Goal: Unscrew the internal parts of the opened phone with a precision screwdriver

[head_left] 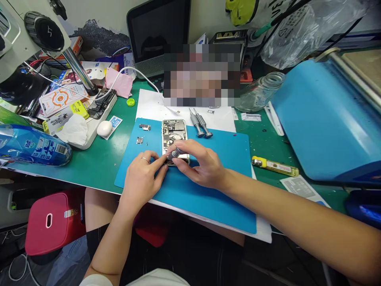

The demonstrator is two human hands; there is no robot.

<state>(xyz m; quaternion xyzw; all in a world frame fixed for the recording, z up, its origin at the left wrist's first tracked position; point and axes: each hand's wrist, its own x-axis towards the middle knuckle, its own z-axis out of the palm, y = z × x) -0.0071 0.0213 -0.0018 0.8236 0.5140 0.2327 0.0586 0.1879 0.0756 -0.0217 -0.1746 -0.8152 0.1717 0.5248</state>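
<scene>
An opened phone [174, 135] with its insides exposed lies on a blue work mat [226, 190]. My right hand [199, 165] is closed around a small grey screwdriver [176, 152], its tip down on the phone's near end. My left hand [143, 176], a ring on one finger, pinches the phone's near left corner with its fingertips. Two more grey screwdrivers [201, 124] lie on the mat just right of the phone. Small removed parts [145, 127] sit on the mat to the phone's left.
A microscope [35, 35] and cluttered packets stand at the left, with a blue wipes pack [32, 146] and a white earbud case [104, 128]. A glass jar [260, 92], a large blue roll [327, 119], a yellow tool [275, 166] and a tablet [157, 33] surround the mat.
</scene>
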